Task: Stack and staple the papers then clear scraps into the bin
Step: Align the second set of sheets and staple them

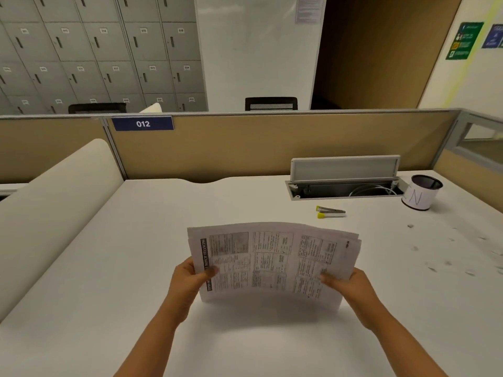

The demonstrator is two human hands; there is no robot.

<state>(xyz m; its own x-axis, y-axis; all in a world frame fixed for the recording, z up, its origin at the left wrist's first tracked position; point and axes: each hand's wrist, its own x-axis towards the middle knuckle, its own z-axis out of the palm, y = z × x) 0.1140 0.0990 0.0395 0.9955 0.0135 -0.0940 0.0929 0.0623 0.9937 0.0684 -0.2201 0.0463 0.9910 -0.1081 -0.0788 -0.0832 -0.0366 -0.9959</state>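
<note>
Your left hand [187, 278] and right hand [345, 284] each hold one short side of the stack of papers [272, 262], thumbs laid on the printed front and fingers curled behind. Both grips are closed on the sheets. The stack stands on its long lower edge, which seems to touch the surface [109, 268] just ahead of your wrists; shadow there makes contact hard to confirm. The sheets bow towards you between the two grips, and the top right corners are fanned and not flush.

Beyond your right grip, well apart from it, the stapler [330, 212] lies on its side on the surface, with yellow tips at its left end. Farther out and to the right of that grip stands the bin [421, 195], a small dark cup wrapped in white paper bearing handwritten letters; it is upright and open at the top. Scraps [446, 257] of paper lie scattered on the surface to the right of your right grip, between it and the bin and on towards the surface's right edge.

Behind the stapler, a cable hatch [344, 176] in the surface stands with its lid raised and a white cable inside. Ahead of your left grip, the partition [231, 148] carries a blue plate marked 012 [143, 123]. Grey lockers [95, 55] line the far wall.
</note>
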